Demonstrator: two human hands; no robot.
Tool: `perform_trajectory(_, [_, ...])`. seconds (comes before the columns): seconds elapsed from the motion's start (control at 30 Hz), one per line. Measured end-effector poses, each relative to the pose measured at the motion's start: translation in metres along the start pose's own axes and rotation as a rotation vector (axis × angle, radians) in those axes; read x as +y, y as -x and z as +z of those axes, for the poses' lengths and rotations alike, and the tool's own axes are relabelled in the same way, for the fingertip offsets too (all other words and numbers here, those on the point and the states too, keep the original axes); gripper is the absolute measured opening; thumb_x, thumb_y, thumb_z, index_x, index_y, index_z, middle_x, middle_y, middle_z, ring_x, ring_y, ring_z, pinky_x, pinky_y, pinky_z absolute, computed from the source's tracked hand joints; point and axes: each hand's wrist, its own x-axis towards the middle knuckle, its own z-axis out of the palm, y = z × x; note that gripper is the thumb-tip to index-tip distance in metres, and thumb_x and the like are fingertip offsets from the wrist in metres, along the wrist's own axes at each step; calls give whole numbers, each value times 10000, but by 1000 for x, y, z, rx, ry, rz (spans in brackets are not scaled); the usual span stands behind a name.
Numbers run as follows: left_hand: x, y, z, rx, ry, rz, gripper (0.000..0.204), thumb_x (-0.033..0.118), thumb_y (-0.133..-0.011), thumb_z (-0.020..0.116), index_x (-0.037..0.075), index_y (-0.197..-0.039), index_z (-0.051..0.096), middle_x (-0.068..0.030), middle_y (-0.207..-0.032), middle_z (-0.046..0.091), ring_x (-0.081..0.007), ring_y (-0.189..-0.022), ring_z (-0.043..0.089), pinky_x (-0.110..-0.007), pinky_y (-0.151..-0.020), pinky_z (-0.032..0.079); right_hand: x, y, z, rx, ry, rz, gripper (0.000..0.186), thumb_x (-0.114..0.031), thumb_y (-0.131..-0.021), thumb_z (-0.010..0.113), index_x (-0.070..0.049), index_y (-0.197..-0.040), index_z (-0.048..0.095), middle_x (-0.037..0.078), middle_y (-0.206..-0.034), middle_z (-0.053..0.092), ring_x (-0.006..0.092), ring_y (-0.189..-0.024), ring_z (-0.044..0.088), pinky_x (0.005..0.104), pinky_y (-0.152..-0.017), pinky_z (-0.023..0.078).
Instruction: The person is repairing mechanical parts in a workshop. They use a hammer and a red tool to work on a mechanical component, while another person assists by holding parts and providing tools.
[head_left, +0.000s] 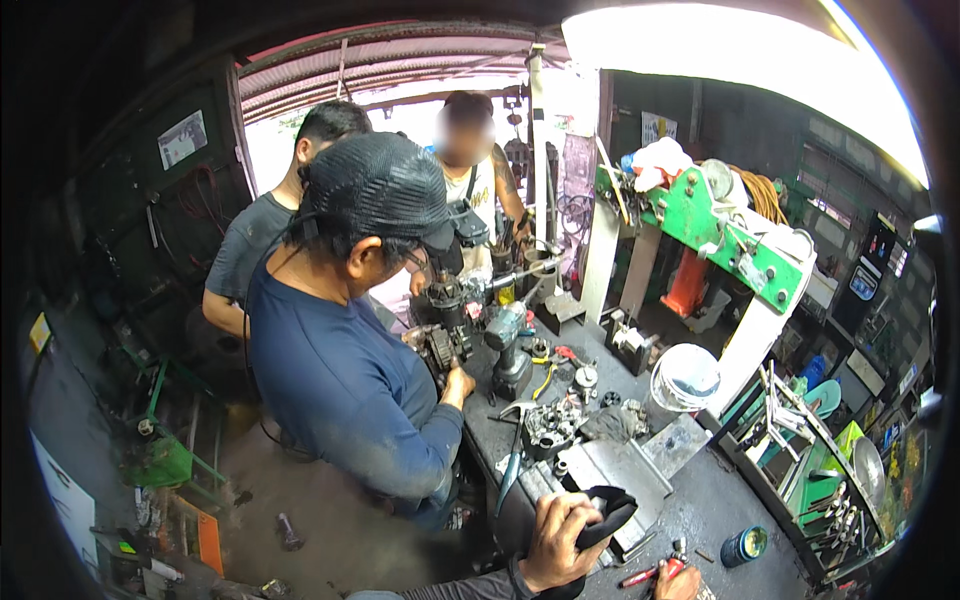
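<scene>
My left hand [556,545], in a dark sleeve, is closed around a soft-looking black piece [612,515] with a curved edge, over the near side of the workbench [690,500]. I cannot make out its exact kind. At the bottom edge, my right hand [680,582] is partly cut off. Its fingers are closed on a small red tool [640,577] with a metal fitting on top. To its right stands an open blue can [744,547]. Just beyond my left hand is a flat grey metal block [625,475], which looks like part of a vise.
A person in a dark cap and blue shirt [340,370] handles a gear-like part [442,350] at the left. Two more people stand behind. A cordless drill [508,350], hammer [512,440], white bucket [685,378] and metal parts crowd the bench. A tool tray [800,500] borders the right.
</scene>
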Motion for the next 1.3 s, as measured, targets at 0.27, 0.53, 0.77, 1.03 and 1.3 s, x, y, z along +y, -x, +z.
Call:
perform_trajectory(0.27, [8,-7,0,35,15,108,222,70,-754,802,47,-772,582,-115,-794,576,-346,-817,553,-452,-785,427,6,26,14,512,-192,-1,693,-553,-917,675,23,-1294,591,334,-1199,604,492,-1184,540,569,-1021,422])
perform_trajectory(0.53, [16,-8,11,32,21,20,282,100,-784,813,82,-680,552,-89,-686,548,-319,-696,556,-442,-692,414,-52,92,-90,385,-879,-416,416,-107,-878,775,-48,-1273,663,131,-1031,669,222,-818,638,353,-788,523])
perform_trajectory(0.77, [65,-12,24,-108,282,206,283,92,-967,646,4,-1233,686,-166,-947,703,-280,-746,674,-358,-672,515,-105,148,-151,438,-896,-788,858,-83,-788,852,-8,-1528,424,162,-1345,627,346,-1182,628,567,-1254,11])
perform_trajectory(1.03, [82,-8,25,-439,804,-463,454,195,-910,778,7,-1274,582,-74,-1059,660,-156,-949,604,-329,-865,516,-64,142,-189,249,-1304,-669,241,-60,-932,659,63,-1139,672,262,-1175,675,358,-1076,663,448,-969,536])
perform_trajectory(1.3, [78,8,21,-586,780,-20,414,212,-982,690,20,-1325,559,-146,-1200,639,-263,-1112,631,-389,-961,508,-80,129,-195,328,-1404,-639,404,-354,-948,692,-1,-1137,637,270,-1405,524,367,-1219,582,504,-1054,468])
